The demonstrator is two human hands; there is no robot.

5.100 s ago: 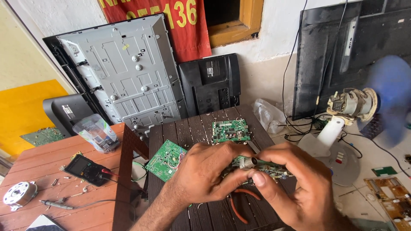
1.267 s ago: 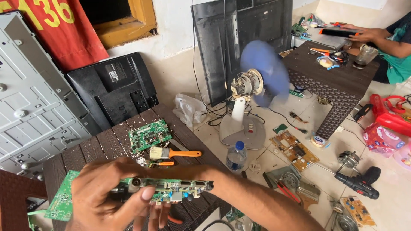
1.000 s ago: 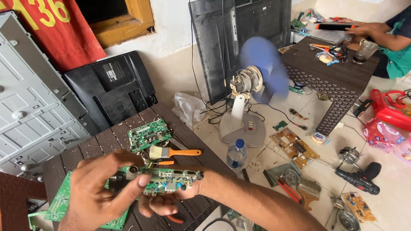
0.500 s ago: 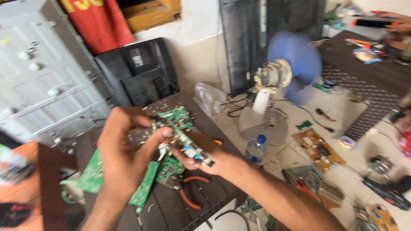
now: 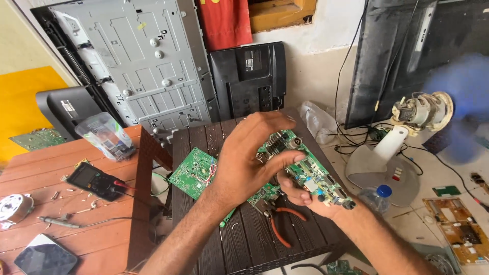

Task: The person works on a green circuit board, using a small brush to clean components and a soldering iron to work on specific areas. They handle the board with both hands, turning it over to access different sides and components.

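Step in hand, as judged: inspection of a narrow green circuit board (image 5: 310,170) held in the air above the dark slatted worktop (image 5: 244,239). To do this well, the board should be gripped by its edges only, kept level enough for the component face to catch the light, and turned slowly so the connectors along its length do not knock the pliers (image 5: 277,224) lying below.

Right hand (image 5: 305,196): grip closed on the near underside of the board, fingers curled beneath it and thumb on the near edge. It appears to carry the weight (the palm is hidden, so this is partly inferred).

Left hand (image 5: 252,155): grip half open, fingers spread and arched over the board's left end, thumb and fingertips touching its top edge rather than clamping it.

A second, larger green board (image 5: 196,173) lies flat on the worktop, left of the hands. A meter (image 5: 91,181) rests on the red wooden table (image 5: 76,229), well apart.
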